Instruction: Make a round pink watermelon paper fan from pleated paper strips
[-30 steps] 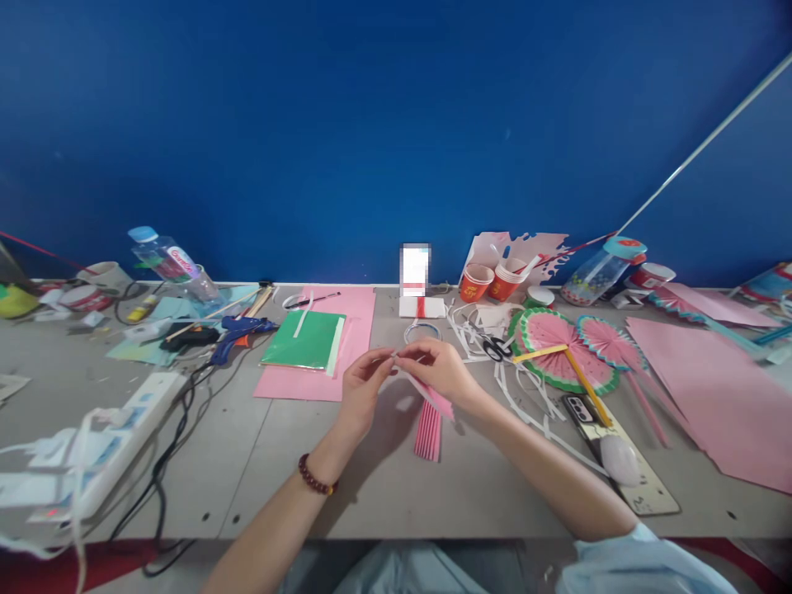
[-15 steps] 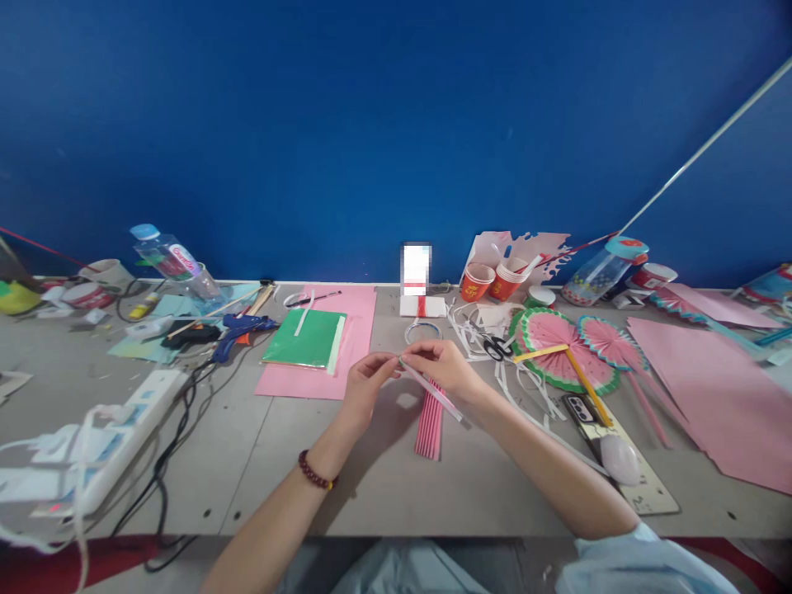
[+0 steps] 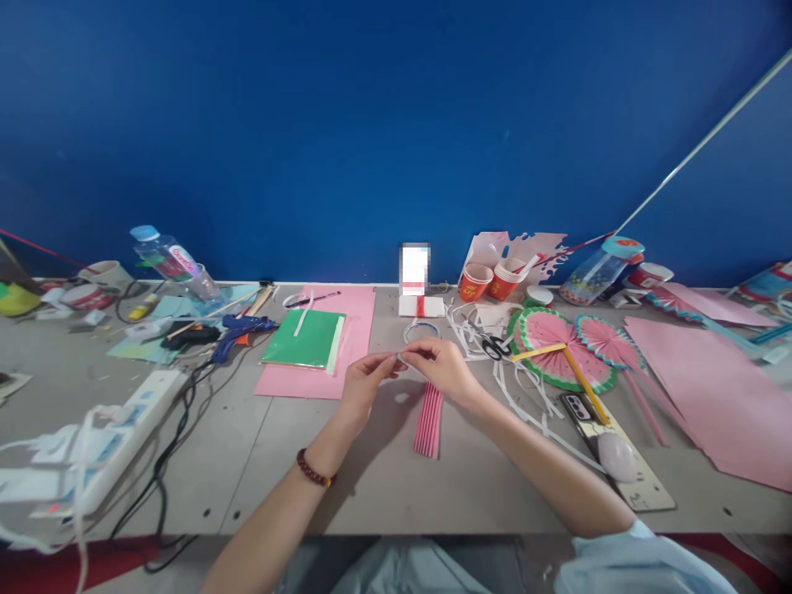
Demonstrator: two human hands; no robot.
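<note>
Fingertips pinched, my left hand (image 3: 366, 381) meets my right hand (image 3: 443, 375) above the middle of the table. A small pale bit shows between the fingertips of both hands; what it belongs to is hidden. Just below my right hand lies a pleated pink paper strip (image 3: 426, 427), folded like an accordion, its top end covered by that hand. Behind the fingers sits a roll of tape or ring (image 3: 422, 330), partly covered. Left of my left hand, a green paper pack (image 3: 304, 338) rests on a pink sheet (image 3: 275, 383).
On the right are watermelon-patterned paper fans (image 3: 537, 346), scissors (image 3: 493, 347), white paper strips (image 3: 518, 388), a phone (image 3: 578, 406) and a mouse (image 3: 617, 458). Red paper cups (image 3: 475, 284) stand behind. A blue glue gun (image 3: 238, 332) and a power strip (image 3: 133, 437) are at left.
The thin whitish strip that slanted down from my fingers over the pleated paper no longer shows. Both hands stay pinched together in nearly the same place.
</note>
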